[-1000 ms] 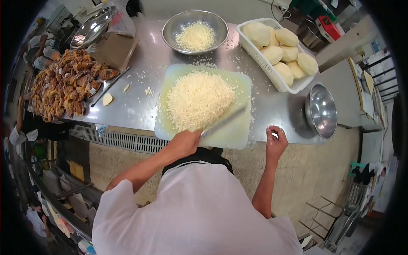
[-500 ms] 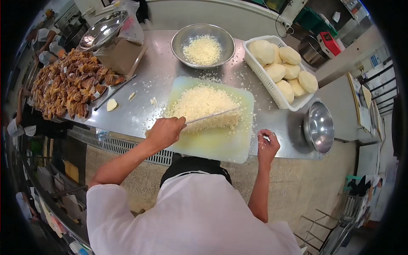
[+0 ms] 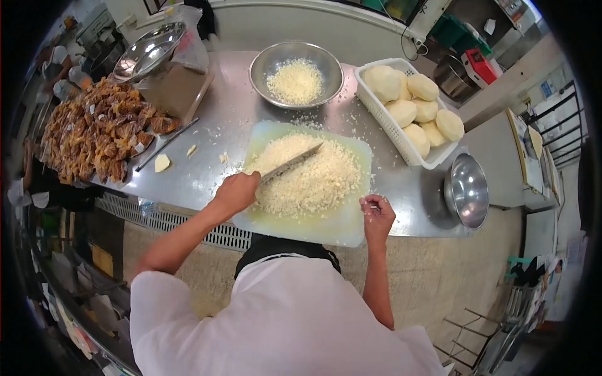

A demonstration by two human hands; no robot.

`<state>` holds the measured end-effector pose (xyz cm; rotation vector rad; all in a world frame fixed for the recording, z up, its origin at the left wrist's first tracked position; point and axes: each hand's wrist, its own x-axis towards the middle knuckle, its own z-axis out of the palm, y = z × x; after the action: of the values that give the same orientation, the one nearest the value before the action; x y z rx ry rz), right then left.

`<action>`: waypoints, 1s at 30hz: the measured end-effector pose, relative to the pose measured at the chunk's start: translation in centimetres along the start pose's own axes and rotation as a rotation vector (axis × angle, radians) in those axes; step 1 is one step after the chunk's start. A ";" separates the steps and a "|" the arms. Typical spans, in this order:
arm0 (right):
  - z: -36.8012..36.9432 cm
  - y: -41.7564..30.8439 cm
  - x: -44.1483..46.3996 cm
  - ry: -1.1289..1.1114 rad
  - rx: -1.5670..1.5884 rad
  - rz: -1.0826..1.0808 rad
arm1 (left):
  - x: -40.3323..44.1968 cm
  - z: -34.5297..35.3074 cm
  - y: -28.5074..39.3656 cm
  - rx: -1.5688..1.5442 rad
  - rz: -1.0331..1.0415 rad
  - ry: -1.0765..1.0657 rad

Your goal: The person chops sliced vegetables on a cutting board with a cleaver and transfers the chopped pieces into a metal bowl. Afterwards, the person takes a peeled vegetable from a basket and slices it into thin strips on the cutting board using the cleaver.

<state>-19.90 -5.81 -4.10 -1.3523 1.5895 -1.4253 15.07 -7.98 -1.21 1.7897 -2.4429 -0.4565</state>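
My left hand (image 3: 237,193) grips a knife (image 3: 291,163) by its handle. The blade lies slantwise over a heap of finely chopped pale food (image 3: 313,182), spread on a translucent cutting board (image 3: 276,229). By the board's right edge, my right hand (image 3: 378,216) has its fingers curled in and seems to hold nothing; pale bits stick to it. Whether its fingertips touch the board, I cannot tell. Beyond the board stands a steel bowl (image 3: 263,88) with more of the chopped food.
A white basket (image 3: 380,119) of peeled pale roots (image 3: 401,111) stands at the back right. A second steel bowl (image 3: 467,191) sits at the table's right end. Brown wrapped pieces (image 3: 94,131) are piled left, near a long dark rod (image 3: 166,144) and a pale scrap (image 3: 162,163).
The knife has turned from lying across the heap to pointing away up it. The heap now spreads wider toward me. My right hand has moved left to the board's edge.
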 end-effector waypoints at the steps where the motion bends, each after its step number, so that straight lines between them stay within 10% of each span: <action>1: 0.2 -0.4 0.2 -0.045 -0.022 0.012 | 0.2 -1.0 0.5 0.006 0.011 0.002; 21: 3.8 6.0 4.3 -0.174 -0.226 -0.183 | 8.6 2.8 -4.0 0.066 0.093 0.158; 30: 8.0 9.7 10.4 -0.305 -0.247 -0.306 | -2.4 -1.5 -2.3 -0.163 -0.120 0.298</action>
<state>-18.45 -19.16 -13.38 -1.9245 1.4337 -1.1396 18.30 -6.63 -0.18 1.7963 -2.0492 -0.3555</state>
